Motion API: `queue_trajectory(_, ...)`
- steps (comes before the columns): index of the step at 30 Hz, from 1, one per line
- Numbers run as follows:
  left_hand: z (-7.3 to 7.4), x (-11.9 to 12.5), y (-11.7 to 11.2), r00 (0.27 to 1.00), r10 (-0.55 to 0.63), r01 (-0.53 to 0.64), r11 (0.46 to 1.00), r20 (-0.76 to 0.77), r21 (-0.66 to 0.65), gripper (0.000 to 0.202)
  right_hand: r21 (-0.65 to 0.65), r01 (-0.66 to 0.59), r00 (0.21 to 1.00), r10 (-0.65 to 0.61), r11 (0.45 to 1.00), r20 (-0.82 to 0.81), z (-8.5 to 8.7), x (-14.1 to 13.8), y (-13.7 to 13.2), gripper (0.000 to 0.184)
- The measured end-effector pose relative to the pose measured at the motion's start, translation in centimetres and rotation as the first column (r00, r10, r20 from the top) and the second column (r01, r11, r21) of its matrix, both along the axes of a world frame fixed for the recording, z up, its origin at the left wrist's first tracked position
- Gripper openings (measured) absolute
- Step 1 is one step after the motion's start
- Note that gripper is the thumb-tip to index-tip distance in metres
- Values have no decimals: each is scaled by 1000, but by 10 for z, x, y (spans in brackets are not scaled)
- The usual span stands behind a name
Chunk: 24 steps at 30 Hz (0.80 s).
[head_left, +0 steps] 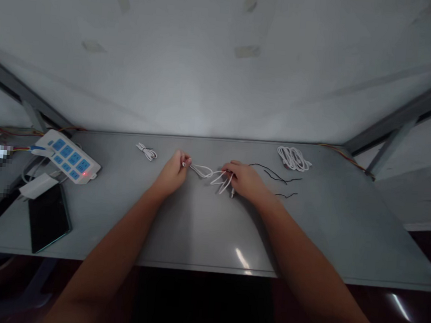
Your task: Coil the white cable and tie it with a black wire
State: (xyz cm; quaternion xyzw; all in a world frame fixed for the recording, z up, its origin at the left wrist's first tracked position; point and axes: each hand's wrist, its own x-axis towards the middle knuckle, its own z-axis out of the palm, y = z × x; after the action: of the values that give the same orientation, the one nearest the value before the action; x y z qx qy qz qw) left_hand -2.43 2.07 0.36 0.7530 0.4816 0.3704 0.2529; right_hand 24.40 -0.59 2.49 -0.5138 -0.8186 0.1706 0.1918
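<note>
A thin white cable [209, 173] runs between my two hands over the grey table [202, 230]. My left hand [174, 172] pinches one end of it, near a small plug, with fingers closed. My right hand [244, 180] is closed round several loose loops of the same cable, which hang down to the table surface.
A small tied white cable [147, 151] lies behind my left hand; a larger white coil [293, 158] sits at the back right. Thin black ties [279, 178] lie right of my right hand. A white and blue power strip [68, 156], a white adapter [38, 186] and a dark phone [47, 217] occupy the left.
</note>
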Motion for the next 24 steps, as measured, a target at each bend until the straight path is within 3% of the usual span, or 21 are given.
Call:
queue_trajectory(5,-1,-5,4,995,84,-81,995,55,-63,21,37,70,997,-69,997,-22,-2,10,3,23)
queue_trajectory(10,-2,-4,3,994,98,-94,992,43,-84,23,29,117,988,-113,993,-103,-4,10,4,21)
queue_trajectory(17,-4,6,0,951,82,-20,979,297,-204,38,-66,39,970,-54,997,-236,-2,0,1,17)
queue_trajectory(24,-5,14,-5,902,45,74,964,429,-257,45,-88,26,961,-49,996,-271,0,-3,-1,22)
